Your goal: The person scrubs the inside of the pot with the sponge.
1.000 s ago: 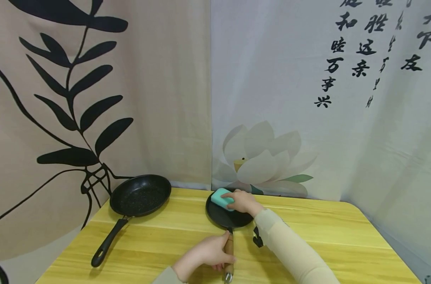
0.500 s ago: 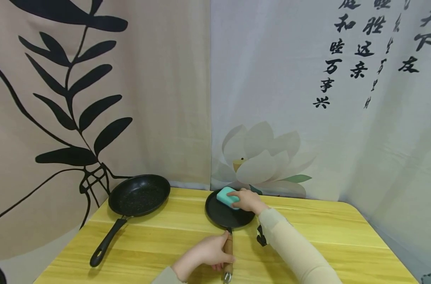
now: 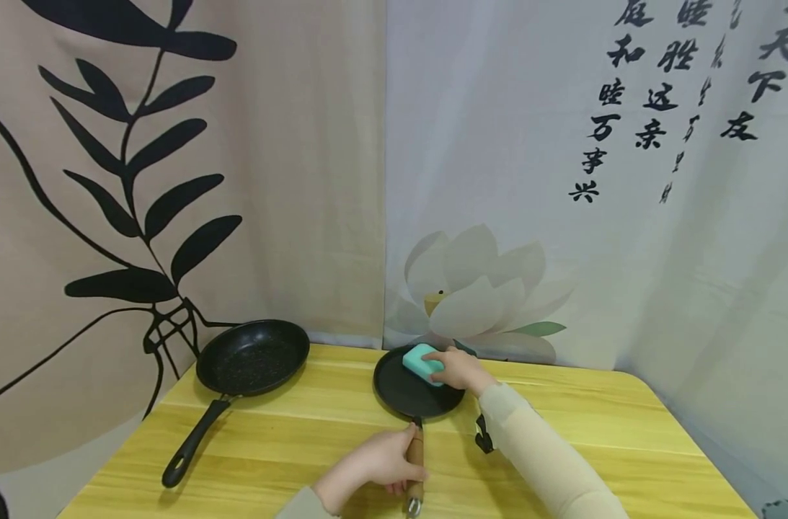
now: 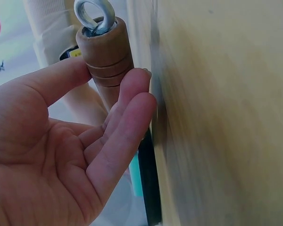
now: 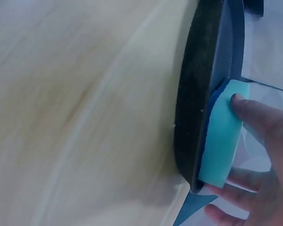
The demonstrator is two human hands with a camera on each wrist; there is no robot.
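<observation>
A small flat black pan (image 3: pixel 400 393) lies on the wooden table, its brown wooden handle (image 3: pixel 416 454) pointing toward me. My left hand (image 3: pixel 383 458) holds that handle between thumb and fingers; in the left wrist view the handle (image 4: pixel 106 47) ends in a metal ring. With my right hand (image 3: pixel 463 370) I grip a turquoise sponge (image 3: pixel 421 362) by its sides against the pan's inner face. The right wrist view shows a dark blue layer under the sponge (image 5: pixel 225 136), facing the pan (image 5: pixel 195 99).
A larger black frying pan (image 3: pixel 254 358) with a black handle (image 3: pixel 195 443) stands at the left of the yellow wooden table (image 3: pixel 290 440). A printed cloth backdrop (image 3: pixel 316 180) hangs right behind the table's far edge.
My right hand has slid the sponge rightward across the pan, from near its left rim toward its right side. My left hand keeps its hold on the handle.
</observation>
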